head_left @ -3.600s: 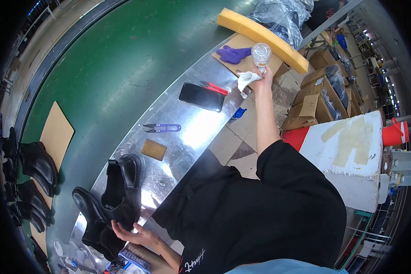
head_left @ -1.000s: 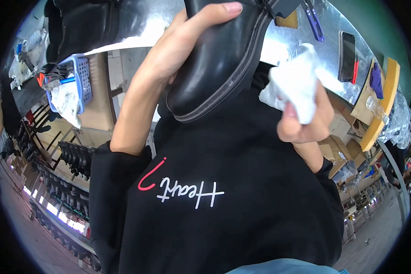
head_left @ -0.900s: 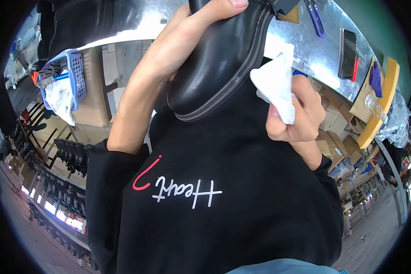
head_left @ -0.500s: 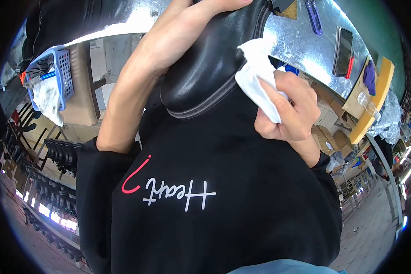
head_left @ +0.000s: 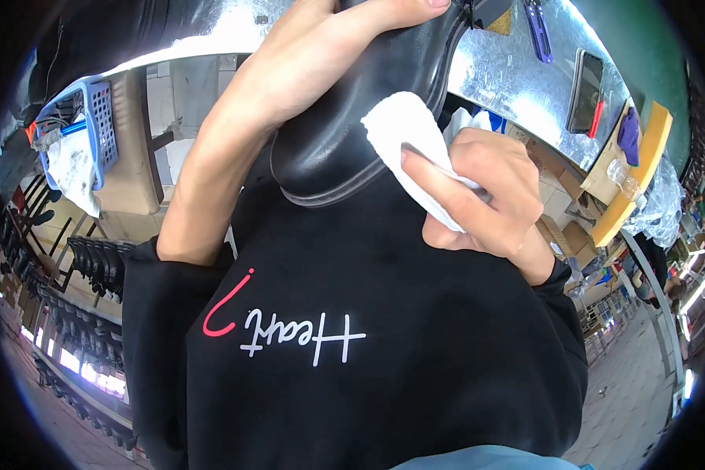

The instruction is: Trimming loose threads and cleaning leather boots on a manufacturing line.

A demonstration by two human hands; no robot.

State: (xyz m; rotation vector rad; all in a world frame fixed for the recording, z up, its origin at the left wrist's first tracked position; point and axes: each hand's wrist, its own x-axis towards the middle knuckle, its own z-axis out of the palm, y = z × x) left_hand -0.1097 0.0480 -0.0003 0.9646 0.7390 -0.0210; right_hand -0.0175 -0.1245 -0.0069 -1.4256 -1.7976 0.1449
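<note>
A glossy black leather boot is held at the top middle, its rounded toe toward my body and its upper end cut off by the frame. My left hand grips it, the thumb lying across the leather and the other fingers out of sight. In my closed right hand is a folded white cloth. The cloth's free end overlaps the boot's right side near the sole edge; whether it presses on the leather I cannot tell.
A shiny metal table at upper right bears a phone, a red pen-like item and a purple tool. A blue basket with cloths stands at left. Black footwear lines racks beyond; a yellow-edged board sits at right.
My right hand has moved slightly left with the cloth, which now reaches over the boot's side. My left hand still holds the boot, nearly unmoved.
</note>
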